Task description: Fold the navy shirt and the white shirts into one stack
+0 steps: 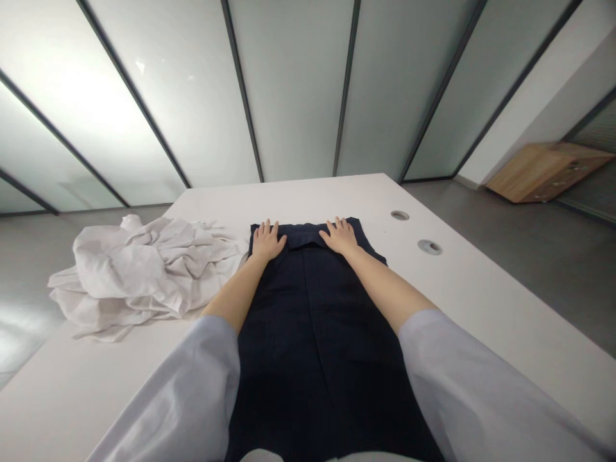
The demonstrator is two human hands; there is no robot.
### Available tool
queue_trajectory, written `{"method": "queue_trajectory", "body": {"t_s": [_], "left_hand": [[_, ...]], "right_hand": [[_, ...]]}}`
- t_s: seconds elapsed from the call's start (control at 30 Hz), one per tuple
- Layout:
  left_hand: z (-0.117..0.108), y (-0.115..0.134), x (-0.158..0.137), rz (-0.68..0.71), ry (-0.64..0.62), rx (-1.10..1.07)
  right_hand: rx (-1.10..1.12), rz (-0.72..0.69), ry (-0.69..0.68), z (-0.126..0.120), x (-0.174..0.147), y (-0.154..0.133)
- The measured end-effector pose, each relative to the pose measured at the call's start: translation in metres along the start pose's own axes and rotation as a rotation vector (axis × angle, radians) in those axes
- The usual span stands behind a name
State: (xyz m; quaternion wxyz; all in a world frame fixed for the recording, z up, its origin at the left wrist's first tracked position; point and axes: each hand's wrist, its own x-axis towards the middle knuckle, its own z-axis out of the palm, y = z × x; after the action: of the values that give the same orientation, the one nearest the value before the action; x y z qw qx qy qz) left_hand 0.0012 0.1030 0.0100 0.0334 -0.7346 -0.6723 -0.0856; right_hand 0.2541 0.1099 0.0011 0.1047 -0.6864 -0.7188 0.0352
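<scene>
A dark navy garment (308, 333) lies spread lengthwise on the white table (486, 333), its far end a straight band-like edge. A seam runs down its middle, and a fold or flap of cloth rises between my hands near that edge. My left hand (268, 242) rests flat on the far left corner, fingers spread. On the far right part, my right hand (341, 236) presses down, also with fingers apart. Whether the garment is trousers or a skirt cannot be told, as its near end runs out of view below.
A crumpled heap of white cloth (149, 273) lies on the left of the table, overhanging its edge. Two round cable grommets (430, 247) sit in the tabletop at the right. Frosted glass panels (293, 90) stand behind, and a wooden cabinet (543, 172) is at the far right.
</scene>
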Motion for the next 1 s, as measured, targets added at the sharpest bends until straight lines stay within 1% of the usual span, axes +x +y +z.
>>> {"method": "queue_trajectory", "body": {"t_s": [0.07, 0.1, 0.13, 0.17, 0.23, 0.3, 0.37, 0.43, 0.53, 0.63, 0.7, 0.77, 0.87, 0.93, 1.0], "left_hand": [[0.004, 0.0, 0.003, 0.008, -0.173, 0.016], [0.006, -0.001, 0.004, -0.003, -0.234, 0.016], [0.008, -0.002, 0.004, -0.013, -0.265, 0.014], [0.009, -0.002, 0.004, -0.014, -0.267, 0.011], [0.008, -0.002, 0.001, -0.008, -0.226, 0.013], [0.005, -0.001, -0.006, -0.007, -0.168, 0.028], [0.0, 0.001, -0.014, -0.009, -0.137, 0.047], [-0.007, 0.004, -0.025, -0.009, -0.163, 0.053], [-0.018, 0.008, -0.048, 0.005, -0.239, 0.035], [-0.026, 0.014, -0.074, 0.01, -0.277, 0.025], [-0.028, 0.019, -0.089, -0.003, -0.297, 0.026], [-0.028, 0.023, -0.099, -0.001, -0.324, 0.024], [-0.021, 0.028, -0.104, 0.024, -0.333, 0.035], [-0.015, 0.029, -0.102, 0.03, -0.304, 0.057], [-0.009, 0.03, -0.098, 0.027, -0.28, 0.073]], "right_hand": [[0.014, 0.063, -0.115, 0.003, 0.001, 0.002], [0.023, 0.089, -0.145, 0.003, 0.001, 0.003], [0.03, 0.102, -0.158, 0.004, 0.001, 0.005], [0.036, 0.1, -0.161, 0.004, 0.001, 0.006], [0.049, 0.077, -0.15, 0.003, -0.001, 0.009], [0.07, 0.041, -0.106, 0.003, -0.003, 0.012], [0.091, 0.008, -0.048, 0.002, -0.005, 0.015], [0.095, -0.028, -0.005, 0.0, -0.008, 0.019], [0.055, -0.113, 0.023, -0.004, -0.016, 0.027], [-0.006, -0.211, 0.02, -0.012, -0.035, 0.032], [-0.046, -0.239, -0.012, -0.015, -0.053, 0.03], [-0.078, -0.192, -0.077, -0.016, -0.073, 0.024], [-0.09, -0.052, -0.185, -0.011, -0.097, 0.014], [-0.084, -0.008, -0.219, -0.006, -0.103, 0.01], [-0.078, 0.0, -0.227, -0.003, -0.101, 0.009]]}}
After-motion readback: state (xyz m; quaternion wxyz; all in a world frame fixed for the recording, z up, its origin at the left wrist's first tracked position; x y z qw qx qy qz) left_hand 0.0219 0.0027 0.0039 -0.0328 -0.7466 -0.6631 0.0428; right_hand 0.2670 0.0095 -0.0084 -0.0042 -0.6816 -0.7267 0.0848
